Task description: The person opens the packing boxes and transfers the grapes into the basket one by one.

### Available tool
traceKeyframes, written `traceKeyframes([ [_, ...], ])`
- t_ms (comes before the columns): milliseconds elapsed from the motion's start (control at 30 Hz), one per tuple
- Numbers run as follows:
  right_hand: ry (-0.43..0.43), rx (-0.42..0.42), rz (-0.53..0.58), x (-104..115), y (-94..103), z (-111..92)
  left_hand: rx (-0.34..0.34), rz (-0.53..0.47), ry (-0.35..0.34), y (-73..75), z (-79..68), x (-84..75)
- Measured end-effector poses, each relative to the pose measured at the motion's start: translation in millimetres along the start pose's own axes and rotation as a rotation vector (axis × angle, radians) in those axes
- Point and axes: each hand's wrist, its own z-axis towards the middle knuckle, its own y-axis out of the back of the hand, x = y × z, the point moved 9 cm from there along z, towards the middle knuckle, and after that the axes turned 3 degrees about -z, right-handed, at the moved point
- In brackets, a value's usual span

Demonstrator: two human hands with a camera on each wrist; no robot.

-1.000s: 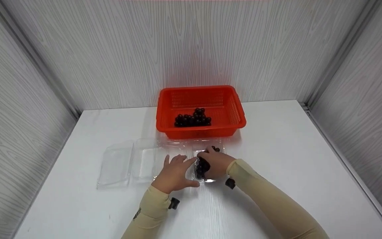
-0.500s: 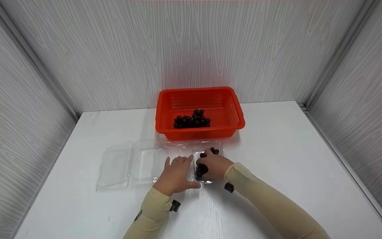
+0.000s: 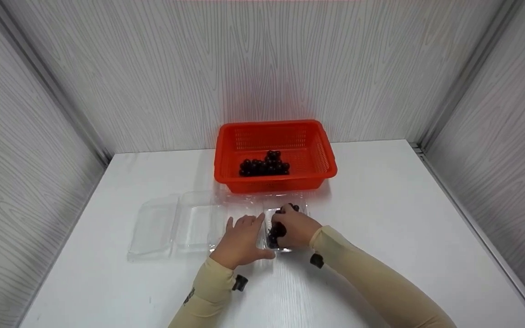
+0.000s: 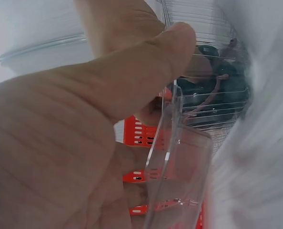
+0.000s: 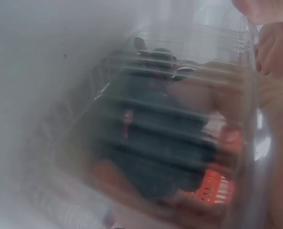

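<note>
A bunch of dark grapes (image 3: 275,235) sits in a clear plastic clamshell box (image 3: 285,249) in front of the basket. My right hand (image 3: 297,228) reaches into this box from the right, its fingers curled over the grapes. Through the box's ribbed wall, the right wrist view shows the grapes (image 5: 151,129) with fingers around them. My left hand (image 3: 239,243) is spread along the box's left side, thumb and fingers apart. In the left wrist view its thumb (image 4: 175,47) lies by the box's clear edge. How firmly it touches is hard to tell.
A red plastic basket (image 3: 275,182) stands behind the hands near the back wall, holding more dark grapes (image 3: 265,167). Left of the left hand lie further clear plastic trays or lids (image 3: 153,228) on the white table (image 3: 381,196).
My right fingers have shifted slightly over the grapes, which have moved a little within the box. The clear plastic at left has slid slightly left. My left hand stays nearly still.
</note>
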Motion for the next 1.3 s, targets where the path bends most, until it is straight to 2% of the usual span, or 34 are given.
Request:
traceKeyframes([
  [200, 0.017, -0.053, 0.06, -4, 14.2, -3, -0.005, -0.017, 0.01, 1.2, -0.6, 2.1],
  [367, -0.017, -0.092, 0.159, -11, 27.2, -8, 0.009, -0.019, 0.021, -0.5, 0.3, 4.5],
  [500, -0.027, -0.142, 0.171, -15, 34.0, -15, 0.016, -0.026, 0.024, -1.7, 0.6, 5.7],
  [633, -0.009, -0.23, 0.18, -17, 41.6, -22, 0.015, -0.032, 0.01, -1.6, -0.9, 4.7],
  [800, -0.001, -0.33, 0.251, -23, 52.9, -31, 0.03, -0.02, -0.01, -3.1, -2.3, 2.8],
  [1067, 0.05, -0.562, 0.363, -31, 80.6, -44, 0.058, -0.011, 0.034, -6.8, 0.7, 4.6],
  [1167, 0.048, -0.63, 0.391, -36, 90.0, -47, 0.051, -0.018, 0.031, -6.0, 0.3, 3.5],
  [1300, 0.052, -0.701, 0.406, -42, 100.9, -48, 0.021, -0.015, -0.008, -2.6, -1.1, -0.9],
])
